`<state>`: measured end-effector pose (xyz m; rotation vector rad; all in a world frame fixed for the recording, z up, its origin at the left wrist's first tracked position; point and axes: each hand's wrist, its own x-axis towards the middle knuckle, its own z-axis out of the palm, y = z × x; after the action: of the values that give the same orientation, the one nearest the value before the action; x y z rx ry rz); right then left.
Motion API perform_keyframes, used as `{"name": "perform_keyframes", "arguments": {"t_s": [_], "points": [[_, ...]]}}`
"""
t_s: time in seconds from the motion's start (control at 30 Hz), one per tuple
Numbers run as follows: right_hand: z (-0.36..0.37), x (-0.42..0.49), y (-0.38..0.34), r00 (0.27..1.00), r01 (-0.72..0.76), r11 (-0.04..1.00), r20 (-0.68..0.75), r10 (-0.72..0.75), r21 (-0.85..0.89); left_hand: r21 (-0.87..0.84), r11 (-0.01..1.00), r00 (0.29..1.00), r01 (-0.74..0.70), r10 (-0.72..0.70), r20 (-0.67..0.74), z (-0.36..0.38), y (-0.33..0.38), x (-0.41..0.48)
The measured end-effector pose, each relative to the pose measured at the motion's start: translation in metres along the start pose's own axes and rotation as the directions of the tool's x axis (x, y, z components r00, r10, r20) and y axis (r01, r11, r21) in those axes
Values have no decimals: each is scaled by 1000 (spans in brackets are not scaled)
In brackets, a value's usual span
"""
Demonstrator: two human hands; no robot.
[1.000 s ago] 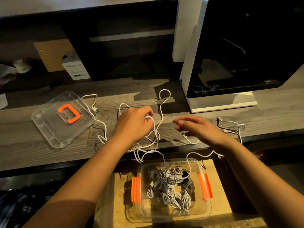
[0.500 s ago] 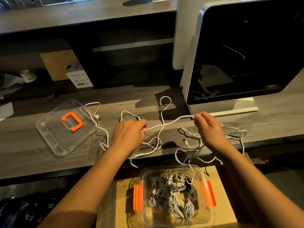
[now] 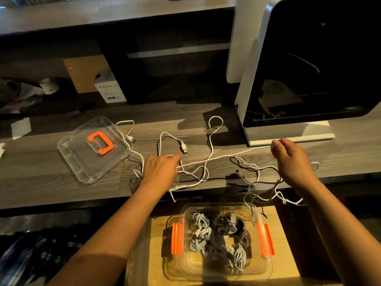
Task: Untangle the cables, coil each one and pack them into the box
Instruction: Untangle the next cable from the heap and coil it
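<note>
With fingers of left hand (image 3: 160,172) and right hand (image 3: 290,159) pinched on the white cable (image 3: 226,156), taut beyond the clear box (image 3: 214,205), draw apart slowly, lifting over crossing loops (image 3: 204,172); avoid yanking knots tight.

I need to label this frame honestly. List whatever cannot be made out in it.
Head view: the end of the taut white cable is hidden inside the right hand.
Head view: coiled cables overlap in the box; their count is unclear.
Head view: print on the white carton is too small.
Head view: the loose tangle is dim; single cables untraceable.
</note>
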<state>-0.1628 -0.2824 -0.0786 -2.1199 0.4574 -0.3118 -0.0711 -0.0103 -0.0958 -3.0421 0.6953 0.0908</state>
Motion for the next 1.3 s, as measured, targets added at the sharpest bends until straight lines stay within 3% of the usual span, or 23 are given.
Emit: {"name": "perform_keyframes", "arguments": {"t_s": [0.07, 0.13, 0.17, 0.23, 0.43, 0.57, 0.7, 0.83, 1.03, 1.13, 1.23, 1.3], "points": [[-2, -3, 0, 1000, -16, 998, -4, 17, 66, -386, 919, 990, 79, -27, 139, 10, -3, -8], [-5, -6, -1, 999, -40, 990, -8, 41, 135, -785, 589, 963, 194, 38, 267, 16, -1, -16], [-5, -7, -1, 999, -38, 991, 6, 38, 127, -852, 477, 967, 217, 14, 255, 20, -1, -18], [-3, -8, 4, 999, -20, 999, 41, 19, 32, -894, 389, 974, 222, -47, 222, 25, -1, -25], [5, -11, 25, 987, -112, 977, 92, 130, -180, -888, 460, 999, -11, -29, -27, 6, 17, -43], [10, -12, 16, 961, -42, 912, 233, 149, -408, -593, 801, 995, -82, 31, -95, -27, 30, -31], [27, -26, -33, 900, 64, 992, 435, -10, -109, -484, 873, 993, -62, 5, -119, -30, 45, -29], [48, -43, -55, 829, -11, 991, 555, -64, 130, -456, 885, 983, -95, 12, -182, -35, 47, -27], [56, -53, -55, 834, 8, 989, 545, -89, 150, -467, 869, 981, -162, 92, -169, -43, 42, -27], [51, -50, -58, 894, -98, 947, 445, -51, 305, -277, 953, 985, -120, 79, -156, -36, 29, -23], [37, -40, -58, 952, -115, 902, 305, -20, 416, -107, 994, 1000, -22, 23, 8, -21, 5, -20], [31, -34, -56, 950, -10, 948, 300, -90, 317, -195, 981, 994, 17, 4, 110, -10, -4, -23]]}}
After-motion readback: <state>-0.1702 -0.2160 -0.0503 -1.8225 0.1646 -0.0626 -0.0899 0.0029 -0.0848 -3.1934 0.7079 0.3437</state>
